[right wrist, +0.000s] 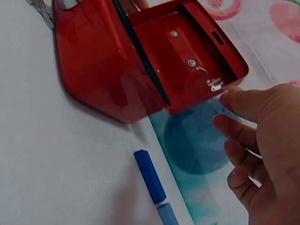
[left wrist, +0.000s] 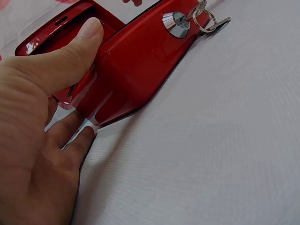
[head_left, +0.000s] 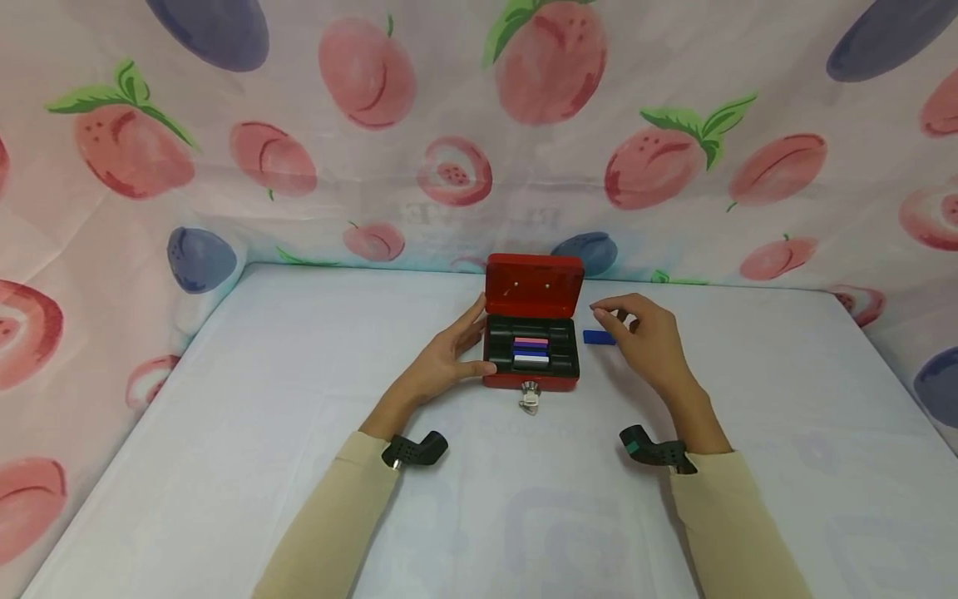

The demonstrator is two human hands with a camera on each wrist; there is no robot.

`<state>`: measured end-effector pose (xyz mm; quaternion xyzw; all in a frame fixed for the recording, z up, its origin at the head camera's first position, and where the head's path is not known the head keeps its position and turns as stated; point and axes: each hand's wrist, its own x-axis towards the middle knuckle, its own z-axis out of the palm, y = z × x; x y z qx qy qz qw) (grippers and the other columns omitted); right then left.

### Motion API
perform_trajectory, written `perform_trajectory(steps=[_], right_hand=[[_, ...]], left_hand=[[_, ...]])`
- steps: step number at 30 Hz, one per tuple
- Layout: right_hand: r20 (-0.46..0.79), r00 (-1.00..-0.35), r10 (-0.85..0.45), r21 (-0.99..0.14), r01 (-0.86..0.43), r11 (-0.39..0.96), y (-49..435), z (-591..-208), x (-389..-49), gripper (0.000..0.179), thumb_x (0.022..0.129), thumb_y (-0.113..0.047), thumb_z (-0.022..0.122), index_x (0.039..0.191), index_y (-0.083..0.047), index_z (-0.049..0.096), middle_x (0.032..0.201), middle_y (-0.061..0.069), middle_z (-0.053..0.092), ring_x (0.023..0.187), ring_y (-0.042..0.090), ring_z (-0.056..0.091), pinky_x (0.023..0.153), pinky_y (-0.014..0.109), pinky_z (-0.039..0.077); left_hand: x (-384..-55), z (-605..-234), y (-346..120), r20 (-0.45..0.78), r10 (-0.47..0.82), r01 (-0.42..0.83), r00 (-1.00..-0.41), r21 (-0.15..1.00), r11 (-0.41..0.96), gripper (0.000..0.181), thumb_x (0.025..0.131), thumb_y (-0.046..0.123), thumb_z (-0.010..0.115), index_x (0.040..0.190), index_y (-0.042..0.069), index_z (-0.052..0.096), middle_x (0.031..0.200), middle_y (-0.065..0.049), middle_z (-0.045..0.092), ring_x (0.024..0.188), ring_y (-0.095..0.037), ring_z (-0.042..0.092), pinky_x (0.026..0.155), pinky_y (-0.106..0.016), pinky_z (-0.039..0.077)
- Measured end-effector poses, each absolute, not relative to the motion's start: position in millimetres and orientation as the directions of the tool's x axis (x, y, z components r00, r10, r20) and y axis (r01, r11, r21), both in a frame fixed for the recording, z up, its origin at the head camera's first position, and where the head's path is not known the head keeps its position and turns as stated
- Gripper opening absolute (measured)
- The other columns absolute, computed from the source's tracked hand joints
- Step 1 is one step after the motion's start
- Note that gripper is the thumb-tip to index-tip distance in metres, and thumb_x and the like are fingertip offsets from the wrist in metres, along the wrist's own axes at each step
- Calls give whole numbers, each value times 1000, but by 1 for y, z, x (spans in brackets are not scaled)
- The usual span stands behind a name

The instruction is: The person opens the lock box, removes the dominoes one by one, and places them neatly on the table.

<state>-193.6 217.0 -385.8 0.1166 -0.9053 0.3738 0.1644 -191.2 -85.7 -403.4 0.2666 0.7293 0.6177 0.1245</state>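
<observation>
A red cash box (head_left: 531, 383) stands with its lid (head_left: 534, 287) raised. Inside the black tray (head_left: 563, 329) lie several small bars (head_left: 530, 353) in pink, purple, blue and white. My left hand (head_left: 441, 358) holds the box's left side, thumb on the front rim and fingers against the side wall. My right hand (head_left: 645, 337) hovers right of the box, fingers loosely bent, nothing between them. Below it on the table is a blue bar (head_left: 597, 337), partly hidden by the hand. The right wrist view shows this bar (right wrist: 150, 176) and a second blue one (right wrist: 168, 215) end to end.
A keyed lock (left wrist: 176, 24) with a key ring (left wrist: 205, 21) sticks out of the box front. White cloth covers the table (head_left: 479, 499). A fruit-print curtain (head_left: 299, 225) hangs right behind the box. Black wrist cameras (head_left: 414, 449) sit on both forearms.
</observation>
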Motion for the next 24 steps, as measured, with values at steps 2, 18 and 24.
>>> perform_trajectory(steps=[2,18,24], right_hand=[[395,-912,-111,-625,-356,695,212,-385,-194,19,93,-18,64,107,-8,72,95,8,67,82,18,51,65,33,41],[325,-892,-313,-620,-451,642,169,-389,-187,20,90,-16,68,109,-9,72,101,7,69,86,26,50,67,38,43],[308,-883,-354,-606,-469,642,163,-396,-185,20,90,-16,67,109,-11,71,109,8,68,95,24,50,81,44,46]], left_hand=[[-191,-404,-86,147,542,237,-827,966,99,94,83,0,72,154,13,12,158,-8,14,139,-34,25,112,-44,24],[-190,-403,-86,149,541,244,-828,964,107,93,83,1,71,154,14,12,157,-9,17,139,-35,27,112,-45,25],[-191,-402,-86,144,548,239,-824,965,105,93,84,1,71,154,14,11,158,-10,16,139,-35,26,112,-45,24]])
